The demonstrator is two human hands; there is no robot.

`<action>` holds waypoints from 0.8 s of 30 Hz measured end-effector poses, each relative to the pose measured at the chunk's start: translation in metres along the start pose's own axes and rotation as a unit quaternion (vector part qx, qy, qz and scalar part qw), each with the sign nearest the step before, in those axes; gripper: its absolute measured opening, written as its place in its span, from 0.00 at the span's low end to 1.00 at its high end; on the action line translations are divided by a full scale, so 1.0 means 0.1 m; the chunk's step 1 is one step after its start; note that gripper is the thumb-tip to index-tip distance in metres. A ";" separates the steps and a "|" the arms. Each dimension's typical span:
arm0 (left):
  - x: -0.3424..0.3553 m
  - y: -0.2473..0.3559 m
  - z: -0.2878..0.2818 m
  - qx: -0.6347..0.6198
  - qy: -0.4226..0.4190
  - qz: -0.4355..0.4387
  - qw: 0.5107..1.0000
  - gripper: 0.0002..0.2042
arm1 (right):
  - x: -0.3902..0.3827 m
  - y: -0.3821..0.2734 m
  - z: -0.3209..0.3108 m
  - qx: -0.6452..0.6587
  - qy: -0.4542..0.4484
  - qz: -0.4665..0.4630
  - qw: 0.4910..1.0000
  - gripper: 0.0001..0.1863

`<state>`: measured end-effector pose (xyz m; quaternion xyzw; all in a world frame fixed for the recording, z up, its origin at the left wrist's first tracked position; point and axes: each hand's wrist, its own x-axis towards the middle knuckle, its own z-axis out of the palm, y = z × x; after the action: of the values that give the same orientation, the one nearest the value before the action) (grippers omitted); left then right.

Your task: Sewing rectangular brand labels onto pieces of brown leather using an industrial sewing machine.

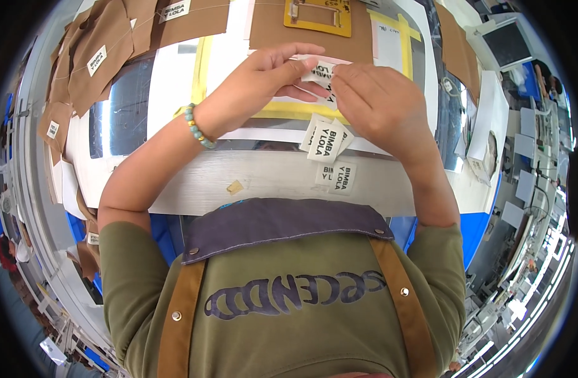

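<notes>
Pinching a small white fabric label (pixel 319 70) between them, both hands meet over the far middle of the desk (pixel 238 179). The left hand (pixel 257 85) comes in from the left, its grip pressed together on the label's left end with thumb and forefinger; a beaded bracelet (pixel 198 129) circles that wrist. The right hand (pixel 380 104) comes in from the right, its fingertips closed on the label's right end, so the label is held just above the desk surface, dark print facing up.

Near the hands, just below them, a loose bunch of similar white labels (pixel 327 142) lies on the metal edge of the desk, and two more labels (pixel 336 176) lie side by side a little nearer. A small tan scrap (pixel 235 187) rests to their left. On the far left, brown fabric pieces (pixel 90 60) with white labels sewn on are strung in a row. Far ahead sits a yellow template frame (pixel 318 16) on brown material. At the near edge hangs a dark apron bib (pixel 283 223) with tan straps.
</notes>
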<state>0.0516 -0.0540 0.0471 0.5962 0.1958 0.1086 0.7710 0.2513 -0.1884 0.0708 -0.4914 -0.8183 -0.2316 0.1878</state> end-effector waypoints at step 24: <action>0.09 0.06 -0.35 -0.155 -0.222 -0.091 0.958 0.22 | 0.17 0.18 0.21 0.514 0.016 0.138 0.847 0.12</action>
<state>0.0452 -0.0182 0.0434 0.4580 0.0546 -0.0681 0.8847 0.2584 -0.1568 0.0668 -0.4289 -0.7408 0.2425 0.4567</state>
